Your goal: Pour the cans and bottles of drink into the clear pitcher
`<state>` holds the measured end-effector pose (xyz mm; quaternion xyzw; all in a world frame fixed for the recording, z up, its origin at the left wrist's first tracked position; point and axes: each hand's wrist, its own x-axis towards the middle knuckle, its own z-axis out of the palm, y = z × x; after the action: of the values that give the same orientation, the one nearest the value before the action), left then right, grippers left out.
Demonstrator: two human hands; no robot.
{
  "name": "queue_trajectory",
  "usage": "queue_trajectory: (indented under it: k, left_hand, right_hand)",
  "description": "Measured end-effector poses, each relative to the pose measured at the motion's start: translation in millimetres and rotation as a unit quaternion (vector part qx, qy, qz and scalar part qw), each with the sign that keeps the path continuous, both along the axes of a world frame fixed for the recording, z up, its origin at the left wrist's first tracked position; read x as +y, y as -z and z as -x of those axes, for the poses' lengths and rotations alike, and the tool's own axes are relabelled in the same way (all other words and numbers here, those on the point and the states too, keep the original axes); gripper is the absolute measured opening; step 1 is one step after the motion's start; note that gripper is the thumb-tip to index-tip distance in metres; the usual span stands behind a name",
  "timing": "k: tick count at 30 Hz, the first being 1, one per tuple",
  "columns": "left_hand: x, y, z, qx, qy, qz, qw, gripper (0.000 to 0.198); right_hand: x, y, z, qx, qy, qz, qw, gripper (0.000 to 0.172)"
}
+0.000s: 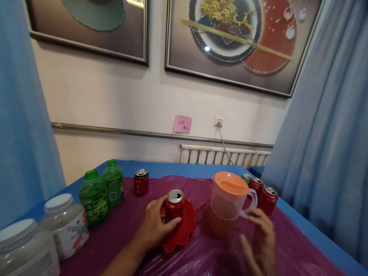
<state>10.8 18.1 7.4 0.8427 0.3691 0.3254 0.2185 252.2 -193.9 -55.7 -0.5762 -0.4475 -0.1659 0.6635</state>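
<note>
Partly hidden red can, blurred right hand

1. A sheet lies over the middle of the table.
2. A dish sits mid-sheet. The held can stands upright in it, with the left hand wrapped round it from 8 o'clock.
3. The pitcher stands just beside the dish at 3 o'clock, lid on, handle toward 3 o'clock.
4. The right hand lies at 5 o'clock of the pitcher, fingers spread beside the handle. Contact cannot be told.
5. Three cans cluster at 1 o'clock of the pitcher, behind its handle.
6. A lone can stands at 11 o'clock of the dish, well apart.
7. Two bottles stand side by side at 9 o'clock of the dish.
8. Two jars stand at 8 o'clock of the bottles.
9. A radiator sits behind the table at 12 o'clock.
</note>
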Motion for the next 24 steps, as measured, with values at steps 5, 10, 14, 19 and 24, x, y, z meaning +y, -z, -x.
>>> queue_trajectory:
  k: [5, 10, 14, 19, 24]
  left_hand:
    - [-5, -3.0, 2, -0.017, 0.023, -0.001, 1.000, 0.065]
    - [-9, -1.0, 5, -0.035, 0.069, 0.009, 0.997, 0.066]
    - [-11, 8.5, 6, -0.034, 0.118, 0.004, 0.992, 0.069]
    - [-15, 13.8, 6, -0.007, 0.148, -0.012, 0.989, 0.071]
    - [-21, 7.5, 5, 0.007, 0.172, -0.001, 0.985, 0.069]
  right_hand:
    - [45, 6.8, 79, -0.034, -0.179, 0.131, 0.974, 0.061]
    - [96, -1.9, 93, 0.079, -0.203, 0.178, 0.960, 0.071]
    - [106, 18.4, 86, 0.094, -0.255, 0.173, 0.947, 0.076]
    - [98, 28.9, 79, 0.081, -0.273, 0.176, 0.942, 0.083]
    - [91, 3.1, 87, 0.101, -0.286, 0.150, 0.941, 0.075]
